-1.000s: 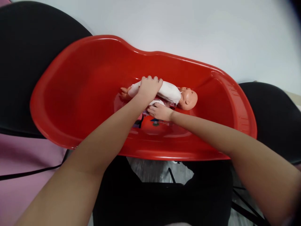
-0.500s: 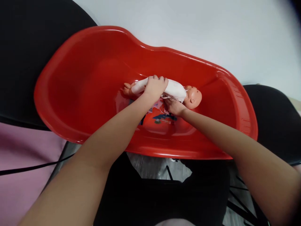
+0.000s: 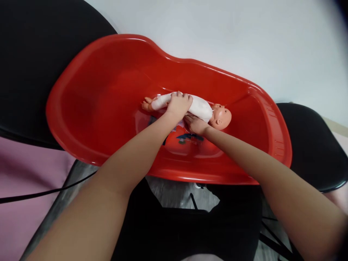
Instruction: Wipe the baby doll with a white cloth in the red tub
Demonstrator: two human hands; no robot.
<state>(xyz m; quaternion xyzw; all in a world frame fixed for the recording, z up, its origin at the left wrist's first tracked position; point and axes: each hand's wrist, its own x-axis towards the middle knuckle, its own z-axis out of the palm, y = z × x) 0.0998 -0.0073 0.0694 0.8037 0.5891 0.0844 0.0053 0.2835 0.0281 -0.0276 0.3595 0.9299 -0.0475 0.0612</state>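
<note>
The left hand [image 3: 180, 104] lies across the middle of the doll [image 3: 202, 108], its fingers curled over the white cloth of the body: a closed, covering grip from above. The right hand [image 3: 197, 125] is just beside it, against the doll's near side; its fingertips are hidden at the body's lower edge, so whether that grip pinches anything I cannot tell.

The doll lies lengthwise, feet [image 3: 147, 105] to the left, head [image 3: 222, 117] to the right. It is probably light, with a soft, yielding trunk and stiffer plastic head and feet; if the cloth is wet, it would weigh more and sag. The trunk looks the surest place to hold, with the smooth head likely slippery.

Around it is the red tub [image 3: 89, 90], the doll on its bottom, right of the middle. Shine there suggests shallow water, though the depth cannot be told. A printed picture [image 3: 187, 138] shows near the right hand. The tub's ends overlap a black chair [image 3: 40, 72] at left and another chair [image 3: 312, 145] at right.
</note>
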